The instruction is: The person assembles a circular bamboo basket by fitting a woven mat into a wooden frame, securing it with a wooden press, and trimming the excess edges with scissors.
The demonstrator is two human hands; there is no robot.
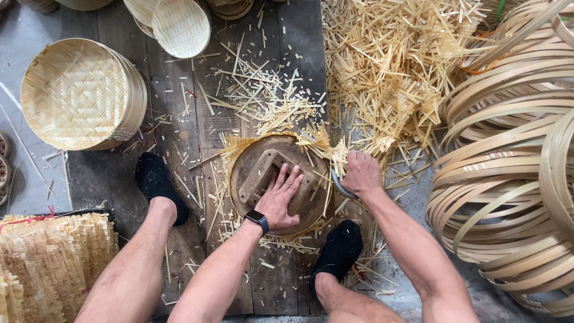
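Left hand (280,197): spread flat, palm down, pressing on the wooden block (263,173) atop the round mould (251,157); fingers point far.
Right hand (360,173): clenched around a curved blade (341,186), just right of the mould's rim.
Woven mat edge (326,149): ragged strips jutting out between mould and right hand, nearer the right hand; rim curves away to the far left.
Feet: black socks (156,182), one left of the mould, one near it.
Far: strip offcuts (388,78) heaped.
Left: finished basket (81,93); stacked mats (54,257) near.
Right: bamboo hoops (508,179) piled.
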